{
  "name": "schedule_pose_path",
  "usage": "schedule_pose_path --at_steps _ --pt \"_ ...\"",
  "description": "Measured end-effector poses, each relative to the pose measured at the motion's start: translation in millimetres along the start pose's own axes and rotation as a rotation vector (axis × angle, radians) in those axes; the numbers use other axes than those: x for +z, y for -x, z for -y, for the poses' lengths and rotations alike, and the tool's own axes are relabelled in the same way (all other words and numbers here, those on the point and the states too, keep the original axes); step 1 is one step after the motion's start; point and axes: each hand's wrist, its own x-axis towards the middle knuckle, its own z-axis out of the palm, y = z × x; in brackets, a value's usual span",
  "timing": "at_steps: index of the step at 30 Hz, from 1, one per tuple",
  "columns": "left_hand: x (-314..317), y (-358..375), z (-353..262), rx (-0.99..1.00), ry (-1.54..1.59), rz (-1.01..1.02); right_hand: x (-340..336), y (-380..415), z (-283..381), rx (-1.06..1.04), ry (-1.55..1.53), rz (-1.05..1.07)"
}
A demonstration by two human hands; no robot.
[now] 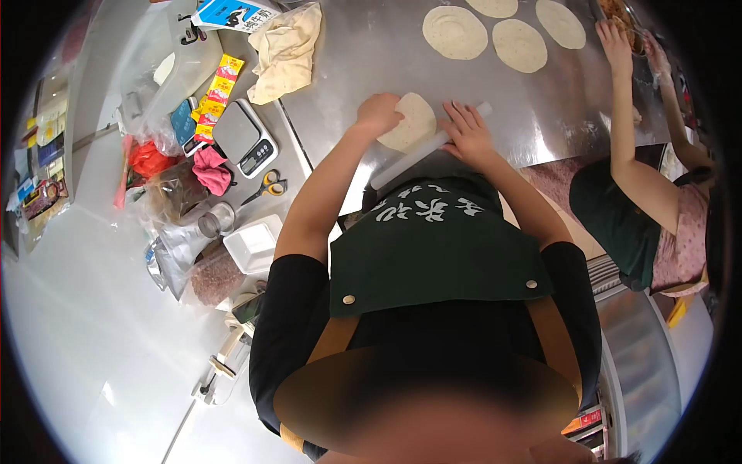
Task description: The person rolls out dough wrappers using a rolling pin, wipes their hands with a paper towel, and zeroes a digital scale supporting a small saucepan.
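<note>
A flat round of dough lies on the steel worktop in front of me. My left hand is at its left edge, fingers curled and closed on the rim. A pale rolling pin slants along the near right side of the dough, close to my apron. My right hand rests over the pin's upper part, its palm on it and its fingers reaching past it. The pin's middle is hidden under this hand.
Several rolled dough rounds lie farther back on the steel worktop. At right, a co-worker's hands are at a tray of brown filling. To the left are a cloth, a kitchen scale, scissors and a white foam box.
</note>
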Motion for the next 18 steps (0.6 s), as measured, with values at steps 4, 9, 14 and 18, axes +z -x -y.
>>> schedule_pose_path --at_steps 4,9,14,18 --pt "-7 33 -15 0.102 0.175 -0.191 -22 23 -3 0.036 -0.087 0.129" --pt "18 25 28 -0.102 0.217 -0.176 -33 16 -3 0.0 -0.068 0.063" --pt "26 14 50 -0.123 0.376 -0.15 -23 -24 -10 -0.115 -0.066 0.098" --pt "31 12 57 -0.143 0.702 -0.133 -15 -42 -9 -0.091 -0.084 0.066"
